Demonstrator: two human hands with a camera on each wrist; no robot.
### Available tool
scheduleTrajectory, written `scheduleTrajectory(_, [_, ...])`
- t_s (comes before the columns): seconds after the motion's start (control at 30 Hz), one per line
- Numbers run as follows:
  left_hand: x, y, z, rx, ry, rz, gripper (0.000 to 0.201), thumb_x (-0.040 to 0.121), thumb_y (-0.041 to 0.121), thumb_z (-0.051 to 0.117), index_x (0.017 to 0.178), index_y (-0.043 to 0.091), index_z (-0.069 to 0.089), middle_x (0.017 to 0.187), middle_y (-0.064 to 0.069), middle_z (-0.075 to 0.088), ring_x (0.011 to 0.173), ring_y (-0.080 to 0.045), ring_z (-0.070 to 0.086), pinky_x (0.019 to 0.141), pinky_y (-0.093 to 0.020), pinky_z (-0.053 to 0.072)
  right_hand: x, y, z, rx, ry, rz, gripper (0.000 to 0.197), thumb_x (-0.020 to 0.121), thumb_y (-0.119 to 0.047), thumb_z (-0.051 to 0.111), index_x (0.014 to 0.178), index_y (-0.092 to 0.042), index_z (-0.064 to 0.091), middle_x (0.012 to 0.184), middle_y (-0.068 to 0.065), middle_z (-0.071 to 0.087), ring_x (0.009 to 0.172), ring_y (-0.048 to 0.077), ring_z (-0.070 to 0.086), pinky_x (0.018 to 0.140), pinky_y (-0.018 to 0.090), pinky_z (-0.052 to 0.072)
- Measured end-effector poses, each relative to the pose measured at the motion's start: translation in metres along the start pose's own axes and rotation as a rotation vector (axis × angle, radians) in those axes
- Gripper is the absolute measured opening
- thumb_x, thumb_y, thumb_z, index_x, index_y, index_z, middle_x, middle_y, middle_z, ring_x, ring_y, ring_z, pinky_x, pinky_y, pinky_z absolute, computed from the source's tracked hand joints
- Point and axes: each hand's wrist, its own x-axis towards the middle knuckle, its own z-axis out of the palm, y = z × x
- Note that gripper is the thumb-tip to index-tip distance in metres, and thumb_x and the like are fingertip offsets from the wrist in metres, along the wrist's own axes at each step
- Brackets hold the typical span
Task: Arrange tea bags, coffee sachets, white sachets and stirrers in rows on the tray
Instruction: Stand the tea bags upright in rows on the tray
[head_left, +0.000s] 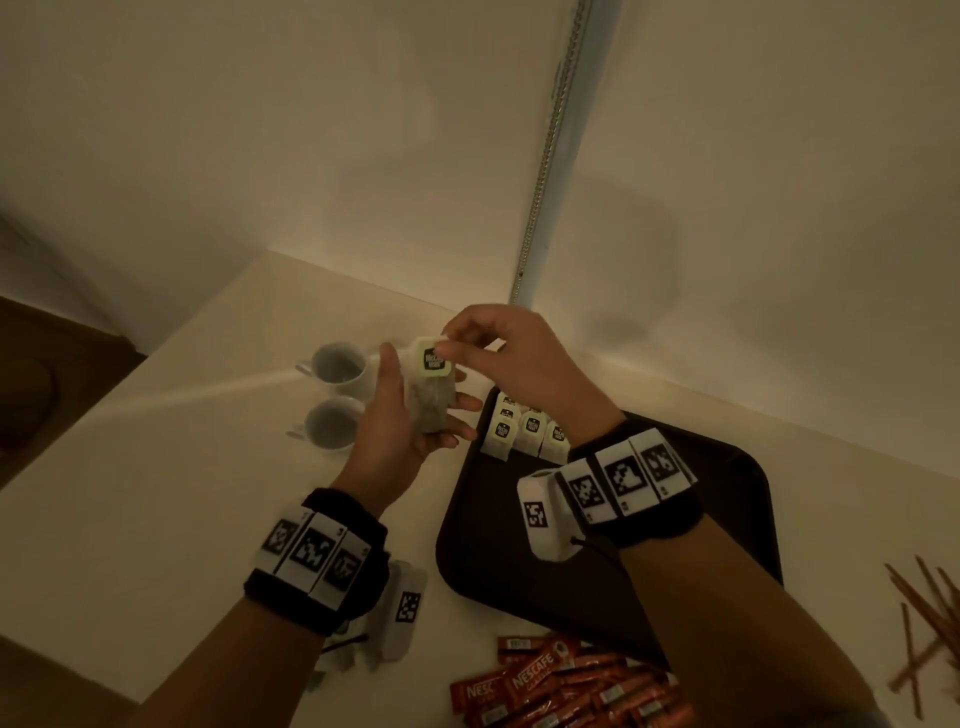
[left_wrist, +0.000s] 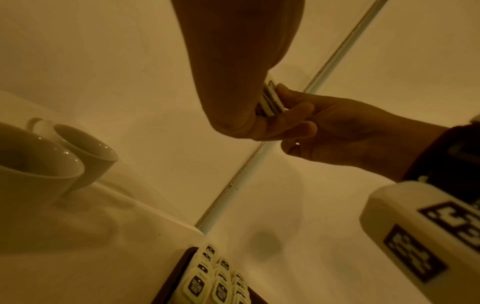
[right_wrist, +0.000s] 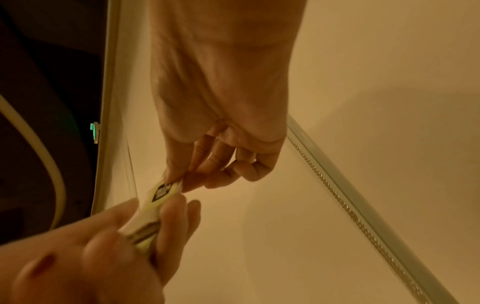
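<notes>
Tea bags (head_left: 429, 400) stacked, long axis upright, tags up, held above bench (head_left: 156, 467) | left hand (head_left: 410, 415) grips stack | right hand (head_left: 498, 353) pinches top tag | tray (head_left: 727, 493) just right, tea bags laid at far-left corner, rest bare | cups (head_left: 337, 364) left

the left hand (head_left: 405, 415) holds a stack of tea bags (head_left: 431, 395) above the surface (head_left: 156, 493); the right hand (head_left: 519, 358) pinches the top one. more tea bags (head_left: 524, 434) sit in rows on the tray (head_left: 727, 493), coffee sachets (head_left: 566, 686) near its front edge, stirrers (head_left: 924, 623) right, two cups (head_left: 337, 395) left.
</notes>
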Motion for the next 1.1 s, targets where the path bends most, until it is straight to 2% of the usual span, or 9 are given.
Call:
scheduleTrajectory(0.07, [-0.005,0.002,0.003,0.045,0.003,0.054,0.062,0.08,0.063,0.033,0.103,0.013,0.062,0.086,-0.006,0.072,0.049,-0.016,0.059,0.044,-0.02,0.044,0.001,-0.01,-0.011,-0.012,0.048,-0.014,0.006,0.082,-0.018,0.071,0.085,-0.013,0.07,0.074,-0.006,0.067,0.065,-0.003,0.056,0.062,0.006,0.04])
scheduleTrajectory(0.17, [-0.012,0.005,0.007,0.073,0.052,0.191,0.03,0.078,0.04,0.056,0.099,0.02,0.063,0.095,0.001,0.073,0.05,-0.012,0.057,0.049,-0.02,0.046,0.001,-0.031,-0.026,-0.087,0.094,-0.085,0.007,0.083,-0.019,0.071,0.087,-0.013,0.072,0.072,-0.011,0.065,0.065,-0.003,0.055,0.061,0.006,0.04])
scheduleTrajectory(0.27, [-0.015,0.01,0.012,0.024,0.064,0.241,0.013,0.077,0.03,0.061,0.087,0.023,0.062,0.083,0.003,0.073,0.05,-0.01,0.057,0.05,-0.02,0.045,-0.002,-0.053,-0.034,-0.164,0.092,-0.178,0.007,0.081,-0.023,0.072,0.086,-0.018,0.074,0.071,-0.011,0.066,0.066,0.005,0.058,0.059,0.009,0.042])
scheduleTrajectory(0.4, [-0.02,0.019,0.022,-0.083,0.017,0.238,0.004,0.084,0.021,0.056,0.087,0.02,0.058,0.074,0.004,0.071,0.048,-0.009,0.057,0.05,-0.018,0.044,-0.005,-0.073,-0.037,-0.225,0.083,-0.231,0.01,0.081,-0.029,0.071,0.085,-0.021,0.073,0.074,-0.005,0.07,0.067,0.012,0.06,0.065,0.023,0.048])
scheduleTrajectory(0.6, [-0.026,0.027,0.03,-0.206,-0.021,0.223,0.014,0.077,0.024,0.058,0.09,0.019,0.058,0.076,0.005,0.072,0.049,-0.008,0.06,0.048,-0.016,0.045,-0.011,-0.076,-0.043,-0.287,0.084,-0.25,0.015,0.081,-0.031,0.07,0.079,-0.017,0.072,0.072,-0.002,0.067,0.068,0.013,0.058,0.066,0.027,0.046])
scheduleTrajectory(0.7, [-0.029,0.026,0.032,-0.171,-0.053,0.227,0.014,0.077,0.023,0.057,0.09,0.018,0.059,0.076,0.004,0.072,0.051,-0.008,0.061,0.049,-0.016,0.045,-0.013,-0.077,-0.044,-0.298,0.096,-0.268,0.012,0.083,-0.03,0.069,0.082,-0.019,0.072,0.074,-0.003,0.068,0.068,0.012,0.058,0.066,0.026,0.047])
scheduleTrajectory(0.87, [-0.029,0.025,0.029,-0.05,-0.019,0.281,0.01,0.077,0.022,0.062,0.086,0.019,0.065,0.078,0.001,0.073,0.053,-0.011,0.062,0.049,-0.018,0.045,-0.014,-0.071,-0.045,-0.323,0.084,-0.259,0.016,0.082,-0.035,0.068,0.085,-0.02,0.071,0.076,-0.005,0.067,0.068,0.008,0.058,0.067,0.026,0.048])
scheduleTrajectory(1.0, [-0.028,0.026,0.024,-0.012,0.004,0.322,0.011,0.079,0.021,0.062,0.088,0.018,0.065,0.078,0.0,0.073,0.054,-0.012,0.063,0.049,-0.019,0.046,-0.017,-0.064,-0.048,-0.331,0.07,-0.213,0.011,0.082,-0.032,0.07,0.079,-0.022,0.066,0.072,-0.014,0.061,0.068,0.006,0.057,0.067,0.018,0.044])
scheduleTrajectory(1.1, [-0.026,0.026,0.023,-0.042,0.016,0.322,0.016,0.079,0.023,0.061,0.093,0.015,0.064,0.078,0.001,0.073,0.055,-0.011,0.063,0.049,-0.018,0.045,-0.017,-0.058,-0.049,-0.348,0.077,-0.205,0.012,0.081,-0.033,0.071,0.077,-0.024,0.065,0.075,-0.014,0.059,0.072,0.006,0.057,0.07,0.023,0.045])
